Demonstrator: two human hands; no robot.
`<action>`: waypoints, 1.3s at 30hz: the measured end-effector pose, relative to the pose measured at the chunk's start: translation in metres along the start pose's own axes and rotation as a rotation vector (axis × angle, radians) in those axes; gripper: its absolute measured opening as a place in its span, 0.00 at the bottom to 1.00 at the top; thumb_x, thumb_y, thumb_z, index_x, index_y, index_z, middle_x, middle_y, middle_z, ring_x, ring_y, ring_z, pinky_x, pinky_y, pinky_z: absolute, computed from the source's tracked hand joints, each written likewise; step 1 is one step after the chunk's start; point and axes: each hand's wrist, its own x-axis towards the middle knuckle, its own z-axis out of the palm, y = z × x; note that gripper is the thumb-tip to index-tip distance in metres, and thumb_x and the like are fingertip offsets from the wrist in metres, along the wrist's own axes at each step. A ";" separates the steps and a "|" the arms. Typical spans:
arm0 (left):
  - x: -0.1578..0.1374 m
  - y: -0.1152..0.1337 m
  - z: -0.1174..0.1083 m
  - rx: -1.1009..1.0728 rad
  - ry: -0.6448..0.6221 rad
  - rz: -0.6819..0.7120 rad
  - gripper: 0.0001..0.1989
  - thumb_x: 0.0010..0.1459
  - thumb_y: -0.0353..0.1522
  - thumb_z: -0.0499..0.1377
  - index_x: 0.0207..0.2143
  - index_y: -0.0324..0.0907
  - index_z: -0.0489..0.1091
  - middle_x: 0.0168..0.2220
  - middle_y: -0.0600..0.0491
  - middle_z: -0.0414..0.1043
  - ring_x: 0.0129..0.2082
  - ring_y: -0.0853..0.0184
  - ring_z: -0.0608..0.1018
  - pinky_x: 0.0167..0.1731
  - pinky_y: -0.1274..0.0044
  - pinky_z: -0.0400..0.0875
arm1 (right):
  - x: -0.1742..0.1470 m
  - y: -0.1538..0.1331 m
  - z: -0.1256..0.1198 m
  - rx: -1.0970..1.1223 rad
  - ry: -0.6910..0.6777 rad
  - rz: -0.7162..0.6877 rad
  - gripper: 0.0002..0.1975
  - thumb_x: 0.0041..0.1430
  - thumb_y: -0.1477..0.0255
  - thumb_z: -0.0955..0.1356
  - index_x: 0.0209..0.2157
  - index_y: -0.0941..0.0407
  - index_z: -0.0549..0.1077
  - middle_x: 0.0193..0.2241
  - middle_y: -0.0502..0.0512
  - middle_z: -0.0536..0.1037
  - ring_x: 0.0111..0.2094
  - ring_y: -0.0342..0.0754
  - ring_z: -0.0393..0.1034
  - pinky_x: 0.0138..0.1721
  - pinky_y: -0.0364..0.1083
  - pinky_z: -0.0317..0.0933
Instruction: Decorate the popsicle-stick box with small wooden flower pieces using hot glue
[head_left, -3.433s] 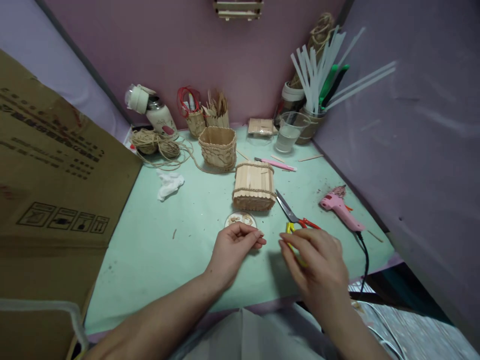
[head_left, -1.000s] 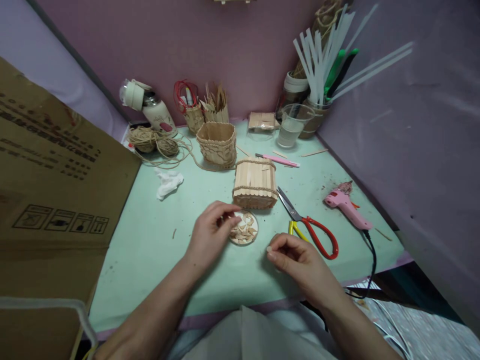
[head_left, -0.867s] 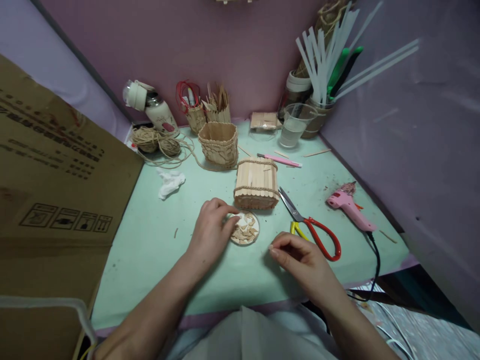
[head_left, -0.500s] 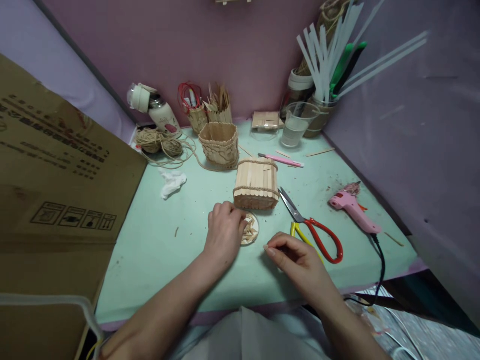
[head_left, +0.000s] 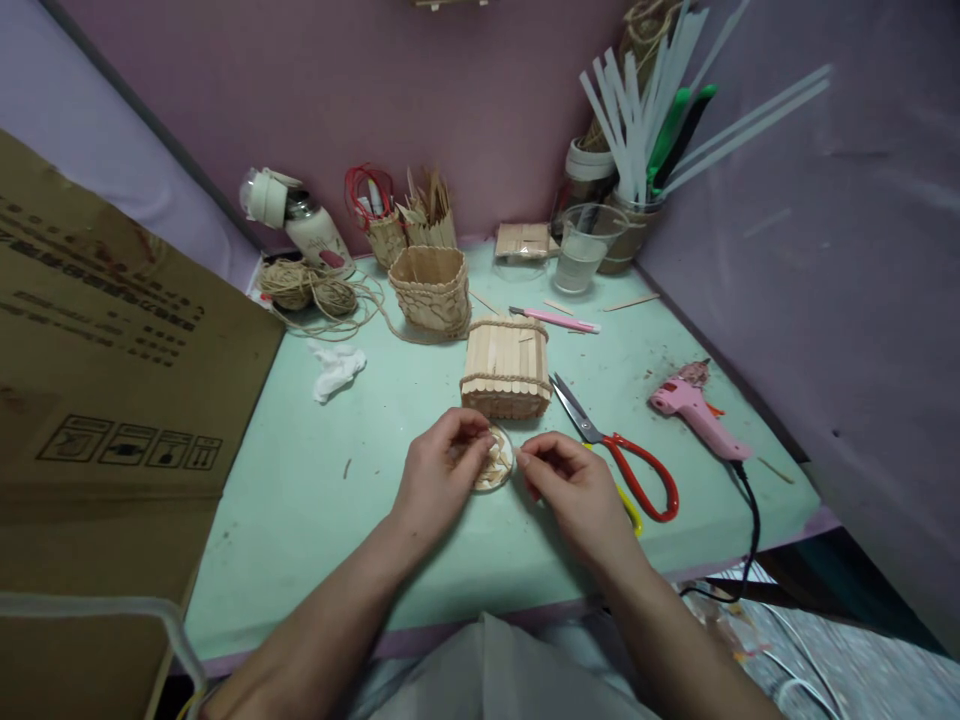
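Observation:
A small round dish [head_left: 501, 468] of pale wood chips lies in front of a box of flat wooden sticks [head_left: 506, 366] bound with twine. My left hand [head_left: 441, 472] curls over the dish's left half, fingertips down among the chips; anything pinched there is hidden. My right hand [head_left: 571, 490] rests on the table just right of the dish. Its thumb and forefinger are pinched together at the dish's rim, and I see nothing between them. Red and yellow handled scissors [head_left: 628, 465] lie partly under that hand's far side.
A pink glue gun [head_left: 694, 411] with a black cord lies at the right. Behind the box are a woven stick basket [head_left: 433, 288], twine balls [head_left: 307, 287], a bottle [head_left: 300, 215], a pink tool [head_left: 553, 319], a plastic cup [head_left: 583, 256] and a jar of glue sticks [head_left: 637, 150]. A cardboard box [head_left: 105, 330] stands at the left.
My right hand has moved left from beside the scissors to the dish's right rim. My left hand went from the table into the dish and stays curled over it.

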 end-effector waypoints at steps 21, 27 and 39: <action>-0.004 0.005 0.003 -0.794 -0.089 -0.502 0.17 0.39 0.33 0.71 0.30 0.37 0.70 0.24 0.53 0.75 0.25 0.72 0.76 0.28 0.79 0.71 | 0.000 0.008 0.017 0.162 0.015 0.066 0.11 0.50 0.64 0.73 0.23 0.56 0.72 0.17 0.46 0.70 0.18 0.39 0.59 0.19 0.40 0.53; -0.003 0.005 0.003 -0.793 -0.097 -0.509 0.14 0.38 0.33 0.72 0.26 0.36 0.72 0.24 0.52 0.75 0.25 0.72 0.77 0.28 0.80 0.71 | 0.000 0.010 0.015 0.132 -0.003 0.064 0.12 0.51 0.64 0.73 0.24 0.57 0.73 0.16 0.46 0.69 0.18 0.39 0.58 0.20 0.40 0.52; -0.002 0.004 0.005 -0.802 -0.059 -0.498 0.15 0.37 0.33 0.72 0.25 0.35 0.72 0.22 0.52 0.75 0.23 0.73 0.76 0.26 0.82 0.71 | 0.001 0.015 0.013 0.125 -0.031 0.046 0.12 0.52 0.64 0.73 0.24 0.57 0.73 0.17 0.46 0.70 0.18 0.38 0.58 0.20 0.40 0.51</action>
